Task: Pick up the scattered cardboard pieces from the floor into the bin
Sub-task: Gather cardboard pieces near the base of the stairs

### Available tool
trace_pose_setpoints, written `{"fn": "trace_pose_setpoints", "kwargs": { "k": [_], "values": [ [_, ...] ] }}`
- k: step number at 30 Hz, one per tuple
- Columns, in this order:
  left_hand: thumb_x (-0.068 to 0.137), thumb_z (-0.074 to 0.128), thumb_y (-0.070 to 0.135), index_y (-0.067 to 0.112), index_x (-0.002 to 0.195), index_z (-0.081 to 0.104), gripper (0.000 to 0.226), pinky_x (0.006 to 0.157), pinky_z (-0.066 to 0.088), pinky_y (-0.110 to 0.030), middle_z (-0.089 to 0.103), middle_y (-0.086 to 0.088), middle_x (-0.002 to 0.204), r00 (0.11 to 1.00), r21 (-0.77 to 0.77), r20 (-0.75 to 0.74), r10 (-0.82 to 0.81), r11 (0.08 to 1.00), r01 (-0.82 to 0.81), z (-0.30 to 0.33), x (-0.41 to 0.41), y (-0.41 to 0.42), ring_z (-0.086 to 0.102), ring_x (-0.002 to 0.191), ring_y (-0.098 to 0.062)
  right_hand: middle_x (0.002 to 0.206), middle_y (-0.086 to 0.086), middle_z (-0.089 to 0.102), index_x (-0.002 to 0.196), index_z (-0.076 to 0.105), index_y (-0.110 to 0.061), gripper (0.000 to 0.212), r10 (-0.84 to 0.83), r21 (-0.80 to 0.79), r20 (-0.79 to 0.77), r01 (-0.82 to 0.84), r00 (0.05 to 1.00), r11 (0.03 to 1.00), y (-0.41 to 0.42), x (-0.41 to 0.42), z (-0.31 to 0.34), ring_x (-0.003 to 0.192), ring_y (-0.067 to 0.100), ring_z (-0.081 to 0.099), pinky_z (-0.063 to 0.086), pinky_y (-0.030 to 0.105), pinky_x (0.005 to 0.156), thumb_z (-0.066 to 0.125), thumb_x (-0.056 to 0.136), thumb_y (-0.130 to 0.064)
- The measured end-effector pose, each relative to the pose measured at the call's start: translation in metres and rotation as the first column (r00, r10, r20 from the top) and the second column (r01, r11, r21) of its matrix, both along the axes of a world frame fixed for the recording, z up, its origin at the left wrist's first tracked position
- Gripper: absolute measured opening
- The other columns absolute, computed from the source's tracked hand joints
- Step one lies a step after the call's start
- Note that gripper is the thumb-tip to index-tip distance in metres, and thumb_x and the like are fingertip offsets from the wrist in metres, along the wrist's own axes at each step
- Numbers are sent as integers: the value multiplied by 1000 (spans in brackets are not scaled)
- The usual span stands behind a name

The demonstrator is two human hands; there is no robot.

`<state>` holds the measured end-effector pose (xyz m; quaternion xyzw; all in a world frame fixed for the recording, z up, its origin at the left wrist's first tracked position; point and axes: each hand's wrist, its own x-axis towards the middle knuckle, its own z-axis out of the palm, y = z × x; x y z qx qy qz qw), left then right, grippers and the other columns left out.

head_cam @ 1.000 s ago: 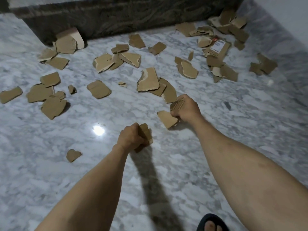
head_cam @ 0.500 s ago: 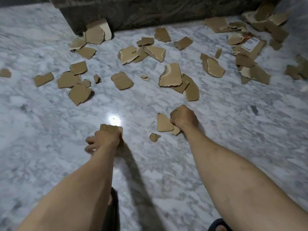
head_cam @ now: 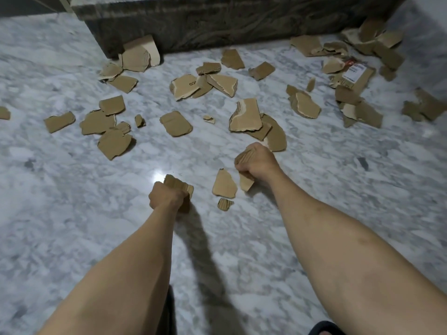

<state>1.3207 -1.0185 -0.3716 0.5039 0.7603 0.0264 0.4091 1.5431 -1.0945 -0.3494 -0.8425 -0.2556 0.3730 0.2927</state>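
Observation:
Several torn brown cardboard pieces lie scattered over the white marble floor (head_cam: 72,213). My left hand (head_cam: 167,198) is shut on a stack of cardboard pieces (head_cam: 180,186) low over the floor. My right hand (head_cam: 257,163) is shut on another bundle of cardboard pieces (head_cam: 244,158), with one piece poking out below the fist. A loose triangular piece (head_cam: 225,184) and a small scrap (head_cam: 225,204) lie on the floor between my hands. A large torn piece (head_cam: 246,116) rests just beyond my right hand. No bin is in view.
A dark stone block (head_cam: 217,20) runs along the far side, with cardboard leaning on its left corner (head_cam: 140,54). A piece with a white label (head_cam: 355,73) lies far right. My sandalled foot (head_cam: 321,328) shows at the bottom edge.
My left hand has closed tighter on its stack and shifted right. My right hand stays by the loose pieces. The view has shifted slightly.

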Motion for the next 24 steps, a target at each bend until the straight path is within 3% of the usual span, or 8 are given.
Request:
{"fn": "trace_pose_setpoints", "kwargs": {
  "k": [3, 5, 7, 9, 11, 13, 18, 24],
  "values": [
    [76, 81, 20, 7, 111, 52, 48, 78, 46, -36, 60, -15, 116, 991, 50, -15, -130, 990, 130, -2, 6, 0, 58, 109, -34, 115, 8, 67, 120, 57, -20, 48, -64, 59, 245, 51, 967, 997, 7, -10, -5, 107, 31, 62, 55, 40, 84, 79, 78, -17],
    [77, 78, 17, 9, 104, 49, 40, 73, 41, -34, 60, -14, 112, 982, 99, -25, -185, 977, 187, -4, 10, 2, 57, 105, -34, 109, 5, 66, 121, 55, -20, 49, -146, 149, 222, 114, 964, 982, 12, -2, 4, 103, 29, 61, 53, 37, 82, 81, 79, -16],
    [80, 72, 14, 9, 100, 46, 33, 71, 39, -35, 60, -16, 109, 964, 157, -62, -258, 952, 264, -3, 12, 2, 57, 100, -35, 108, 3, 62, 126, 53, -13, 59, 33, 78, -44, -30, 999, 997, 14, 0, 16, 101, 23, 57, 47, 29, 79, 83, 76, -6],
    [86, 66, 17, 7, 103, 46, 27, 69, 38, -36, 61, -18, 108, 928, 223, -146, -344, 902, 370, -2, 15, 0, 58, 97, -37, 129, 6, 54, 145, 40, -16, 86, 322, -124, -180, -346, 930, 930, 12, -11, 19, 107, 24, 53, 44, 29, 85, 86, 73, -5],
    [89, 62, 20, 5, 111, 47, 31, 68, 38, -36, 62, -19, 108, 896, 248, -227, -382, 867, 432, 0, 18, -6, 59, 98, -38, 145, 10, 46, 153, 26, -24, 106, 459, -259, -165, -488, 873, 834, 8, -30, 6, 116, 31, 54, 49, 38, 95, 89, 69, -13],
    [90, 61, 21, 4, 115, 46, 34, 69, 39, -37, 62, -19, 109, 872, 246, -282, -401, 848, 470, 0, 20, -9, 59, 99, -37, 143, 15, 48, 152, 23, -25, 111, 501, -309, -61, -494, 863, 813, 4, -46, -13, 120, 37, 53, 50, 46, 97, 92, 65, -20],
    [86, 59, 12, 4, 118, 46, 36, 80, 44, -40, 59, -17, 116, 867, 195, -262, -423, 857, 477, -1, 23, 0, 57, 107, -39, 130, 11, 35, 125, 36, -22, 89, 583, -404, 245, -465, 774, 787, 1, -59, -27, 120, 33, 39, 45, 45, 94, 93, 58, -32],
    [80, 70, 15, 10, 99, 49, 29, 64, 36, -30, 57, -9, 97, 916, 157, -60, -397, 902, 401, -1, 16, 15, 53, 88, -28, 117, 17, 62, 127, 34, -15, 74, 351, -214, 302, -295, 887, 931, 13, -38, -17, 103, 40, 61, 40, 36, 70, 84, 73, -21]
  ]
}}
